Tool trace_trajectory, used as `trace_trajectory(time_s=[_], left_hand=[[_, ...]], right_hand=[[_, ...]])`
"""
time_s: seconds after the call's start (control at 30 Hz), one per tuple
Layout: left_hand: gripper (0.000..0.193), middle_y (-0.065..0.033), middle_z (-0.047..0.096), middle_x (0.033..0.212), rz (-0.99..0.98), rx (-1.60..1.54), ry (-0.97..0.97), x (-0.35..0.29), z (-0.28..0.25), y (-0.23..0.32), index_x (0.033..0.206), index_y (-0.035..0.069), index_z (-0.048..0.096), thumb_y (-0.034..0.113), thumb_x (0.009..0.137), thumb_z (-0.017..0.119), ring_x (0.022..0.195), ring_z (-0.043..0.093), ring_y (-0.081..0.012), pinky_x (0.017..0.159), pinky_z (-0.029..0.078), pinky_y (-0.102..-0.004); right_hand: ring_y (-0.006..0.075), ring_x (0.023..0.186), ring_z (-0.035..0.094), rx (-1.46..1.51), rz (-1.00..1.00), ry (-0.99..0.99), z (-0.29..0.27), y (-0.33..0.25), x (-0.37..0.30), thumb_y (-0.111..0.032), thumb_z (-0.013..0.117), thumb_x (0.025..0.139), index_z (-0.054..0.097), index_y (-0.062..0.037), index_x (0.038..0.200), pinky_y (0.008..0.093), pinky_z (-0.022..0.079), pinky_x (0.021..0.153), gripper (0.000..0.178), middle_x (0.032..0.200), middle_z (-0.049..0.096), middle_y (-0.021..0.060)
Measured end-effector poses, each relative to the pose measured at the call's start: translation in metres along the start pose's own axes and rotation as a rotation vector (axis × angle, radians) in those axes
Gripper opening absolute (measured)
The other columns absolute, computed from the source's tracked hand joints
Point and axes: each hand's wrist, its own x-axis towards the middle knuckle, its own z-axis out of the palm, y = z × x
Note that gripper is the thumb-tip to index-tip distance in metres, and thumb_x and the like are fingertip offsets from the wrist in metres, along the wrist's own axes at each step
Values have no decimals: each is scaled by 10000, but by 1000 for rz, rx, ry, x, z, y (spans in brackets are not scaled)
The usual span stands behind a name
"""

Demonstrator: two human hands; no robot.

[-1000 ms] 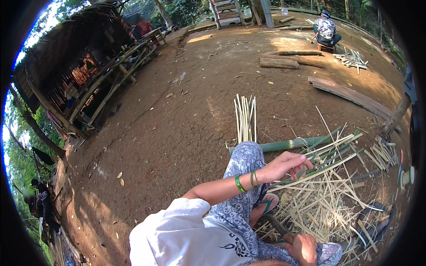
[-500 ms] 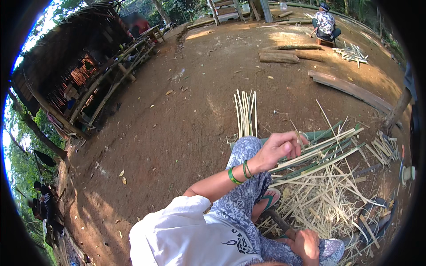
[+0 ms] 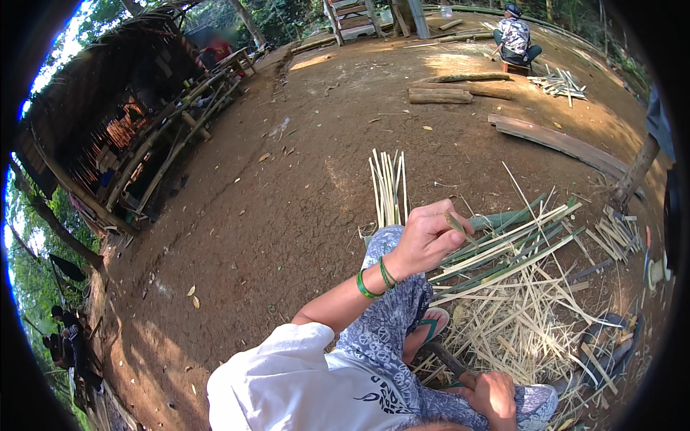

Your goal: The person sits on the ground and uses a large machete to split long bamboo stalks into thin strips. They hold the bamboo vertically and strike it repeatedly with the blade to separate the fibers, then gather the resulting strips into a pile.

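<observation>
My left hand, with green bracelets at its wrist, is raised over my bent knee. Its fingers pinch a short-looking bamboo strip, seen nearly end-on. Low by my other leg, my right hand is wrapped round the brown handle of a knife. The dark blade points away to the left, past my sandalled foot; part of it is hidden by my trouser leg. Beyond the left hand lie long green and pale bamboo strips. A heap of thin pale shavings covers the ground beside my feet.
A bundle of pale strips lies beyond my knee. Short split pieces sit near a wooden post at right. Farther off are a plank, logs and a seated person. A thatched shelter stands at left.
My left hand has drawn slightly left, and the strip's end is tilted so more of its face shows. My right hand keeps its hold on the knife. The whole view has shifted slightly.
</observation>
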Motion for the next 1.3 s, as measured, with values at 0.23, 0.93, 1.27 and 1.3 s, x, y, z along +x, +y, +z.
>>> trace_trajectory(time_s=[0.23,0.93,1.27,1.3], left_hand=[[558,-108,611,999,74,44,127,22,2,-4,1109,8,688,512,1002,475,939,580,-204,800,463,-348],[350,-65,541,828,-34,-619,243,49,31,-7,1076,-22,568,253,1065,351,801,533,-162,802,462,-340],[559,-23,453,767,-84,-866,279,48,29,-8,1032,-15,588,465,1049,301,764,451,-161,811,409,-348],[576,-22,452,767,-95,-871,285,48,28,-8,1022,-12,591,480,1050,293,766,451,-163,815,408,-349]], right_hand=[[322,844,677,63,-19,6,-4,-4,-2,-397,715,790,758,-234,1047,433,487,794,308,847,723,81],[308,910,681,76,-12,-26,-8,-6,0,-410,701,815,744,-230,1077,439,494,844,320,954,731,57],[314,894,684,71,33,-61,-15,-12,-2,-407,710,810,744,-229,1084,433,490,850,328,924,730,77],[314,896,683,75,39,-66,-14,-11,-1,-407,709,810,744,-228,1083,433,487,852,328,925,730,76]])
